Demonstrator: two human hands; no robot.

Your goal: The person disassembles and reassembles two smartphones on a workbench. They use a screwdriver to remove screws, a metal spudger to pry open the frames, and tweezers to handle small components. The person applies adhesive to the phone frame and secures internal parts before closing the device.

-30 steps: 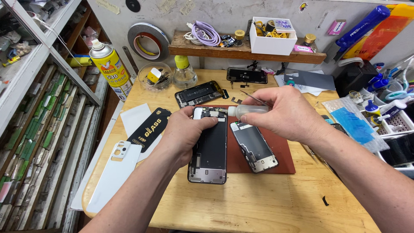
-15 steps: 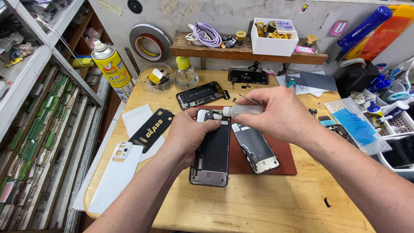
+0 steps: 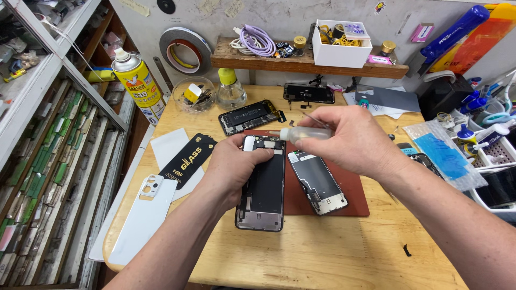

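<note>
Two hands work: left hand (image 3: 236, 166) pins the thin, fragile phone frame (image 3: 263, 185) by its edges; right hand (image 3: 349, 139) pinches a light small bottle (image 3: 303, 133) above it.

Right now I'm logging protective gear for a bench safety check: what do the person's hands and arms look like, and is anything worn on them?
Both arms are bare from forearm to fingertips: no sleeves show in the frame. The left hand and right hand wear no gloves, and no rings, watch, wrist strap or bandage can be seen. The forearms have light hair. The nails that show look short and unpainted.
</note>
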